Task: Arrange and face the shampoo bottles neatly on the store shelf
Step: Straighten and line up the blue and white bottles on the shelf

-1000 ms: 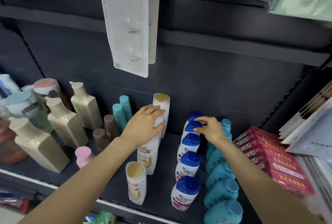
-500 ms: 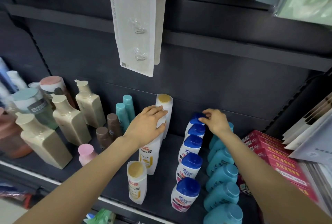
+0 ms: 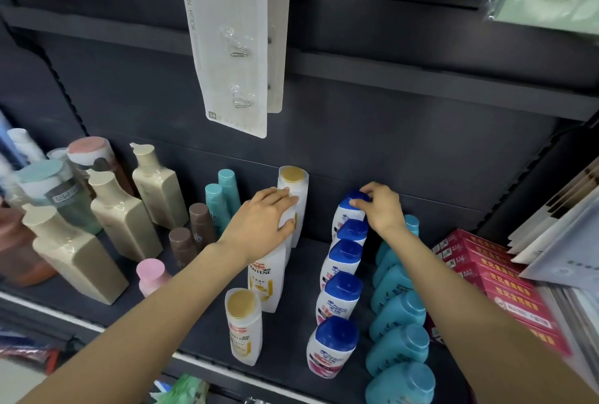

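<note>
At the shelf's back, the right hand [image 3: 382, 207] pinches the rearmost blue cap [image 3: 356, 199] from its right, while the left hand [image 3: 264, 225] wraps a gold-capped bottle [image 3: 270, 269] standing upright.

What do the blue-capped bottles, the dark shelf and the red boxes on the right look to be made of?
Blue-capped bottles: probably plastic, glossy white bodies with smooth blue caps that catch the light. Dark shelf: looks like painted metal with a matt finish, thin edges and slotted uprights, though I can't be sure. Red boxes: likely printed cardboard, with flat faces and sharp folded edges.
</note>
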